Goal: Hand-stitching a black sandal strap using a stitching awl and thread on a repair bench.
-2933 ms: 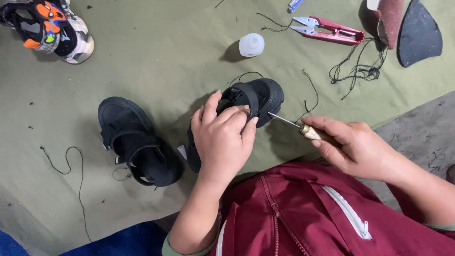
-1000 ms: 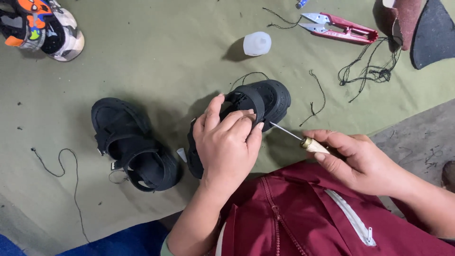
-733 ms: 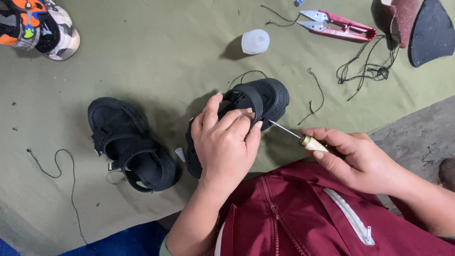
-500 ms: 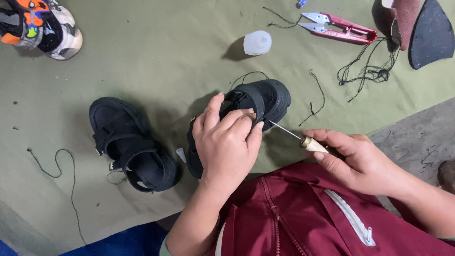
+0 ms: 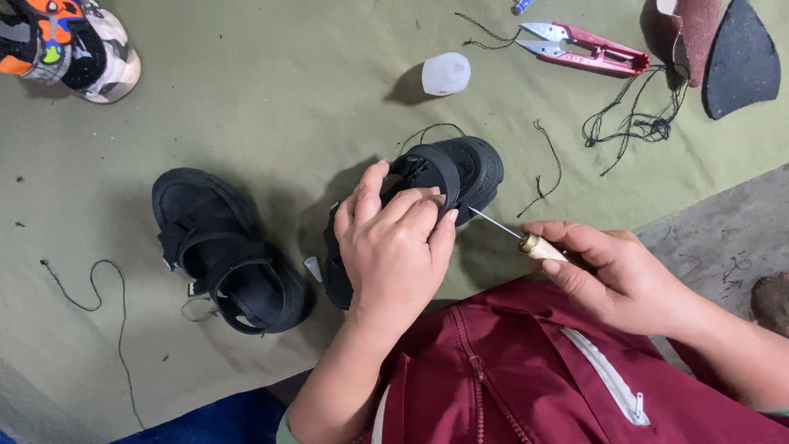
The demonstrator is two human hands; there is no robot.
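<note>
Two hands | left hand (image 5: 394,247) grips sandal (image 5: 460,168) | right hand (image 5: 612,275) grips awl (image 5: 526,241) | cloth edge (image 5: 657,220) near

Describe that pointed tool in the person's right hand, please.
The awl has a thin, straight metal needle, a brass-coloured collar and a pale handle, mostly hidden inside the right hand. It lies nearly level, slanting up-left, its tip reaching the side of the black sandal that the left hand holds down.

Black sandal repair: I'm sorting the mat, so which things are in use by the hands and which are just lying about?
In use:
left hand
right hand
held black sandal
awl

Lying about:
second black sandal
red thread snips
white cap
colourful sneaker
loose black thread
</note>
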